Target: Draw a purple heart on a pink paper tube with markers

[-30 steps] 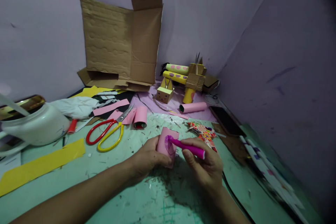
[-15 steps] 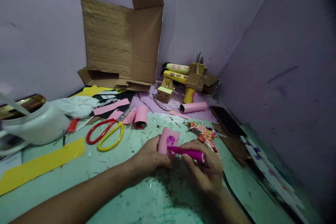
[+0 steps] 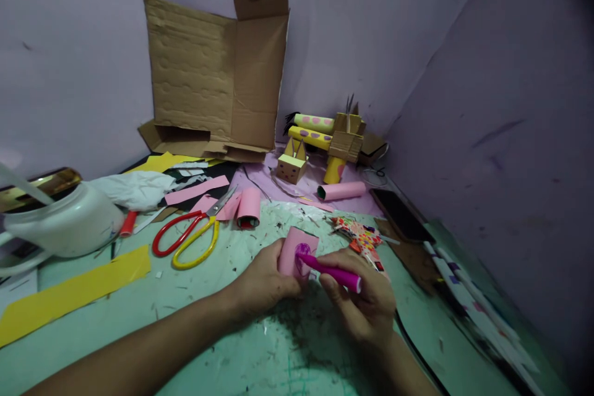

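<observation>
My left hand [image 3: 266, 275] is wrapped round a short pink paper tube [image 3: 288, 253], tilted upward over the table. A purple oval patch of ink marks the side of the tube that faces right. In my right hand [image 3: 364, 294] is a magenta marker [image 3: 336, 273], its tip touching that patch. Left of my hands lie scissors [image 3: 206, 223] with one red and one yellow handle, blades spread. Another pink tube [image 3: 249, 207] stands beside the blades.
A cardboard sheet [image 3: 195, 68] leans on the wall. Yellow spotted cardboard figures [image 3: 346, 136] and a small box [image 3: 291, 167] stand at the back. A white pot [image 3: 69, 223] and yellow strip [image 3: 78, 291] lie left; a phone [image 3: 403, 215] lies right.
The marker tip has moved slightly up on the tube, and the purple patch looks a little more filled in. My left hand keeps its hold.
</observation>
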{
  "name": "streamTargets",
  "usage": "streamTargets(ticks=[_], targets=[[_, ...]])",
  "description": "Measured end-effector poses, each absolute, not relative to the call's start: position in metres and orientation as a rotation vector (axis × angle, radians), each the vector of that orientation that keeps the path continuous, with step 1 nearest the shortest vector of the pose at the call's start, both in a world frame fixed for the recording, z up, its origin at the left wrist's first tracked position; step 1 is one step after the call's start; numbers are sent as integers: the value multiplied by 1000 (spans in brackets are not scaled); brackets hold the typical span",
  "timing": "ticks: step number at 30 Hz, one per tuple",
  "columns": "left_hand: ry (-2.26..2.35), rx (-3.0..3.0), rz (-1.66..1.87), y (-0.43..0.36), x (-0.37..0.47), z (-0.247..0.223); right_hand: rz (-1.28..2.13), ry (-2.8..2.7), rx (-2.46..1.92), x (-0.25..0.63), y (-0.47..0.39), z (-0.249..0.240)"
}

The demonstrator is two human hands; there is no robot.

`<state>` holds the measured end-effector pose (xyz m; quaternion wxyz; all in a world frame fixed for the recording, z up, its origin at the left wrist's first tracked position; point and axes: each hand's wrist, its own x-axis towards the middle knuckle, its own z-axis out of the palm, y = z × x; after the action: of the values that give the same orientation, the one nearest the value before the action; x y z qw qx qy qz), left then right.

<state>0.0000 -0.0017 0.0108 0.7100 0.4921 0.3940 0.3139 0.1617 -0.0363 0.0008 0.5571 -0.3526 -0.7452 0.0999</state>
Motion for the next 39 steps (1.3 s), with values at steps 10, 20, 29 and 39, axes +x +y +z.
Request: streamTargets(ticks=[10, 20, 29, 39], targets=[[811, 1112, 683, -3, -1, 10, 193, -1686, -871, 160, -36, 0], [788, 1090, 700, -1, 0, 5, 173, -1640, -927, 160, -37, -2], [827, 1086, 689, 0, -1, 5, 130, -1611, -959, 162, -37, -3], [851, 1077, 700, -1, -1, 0, 74, -1604, -994, 163, -36, -3]])
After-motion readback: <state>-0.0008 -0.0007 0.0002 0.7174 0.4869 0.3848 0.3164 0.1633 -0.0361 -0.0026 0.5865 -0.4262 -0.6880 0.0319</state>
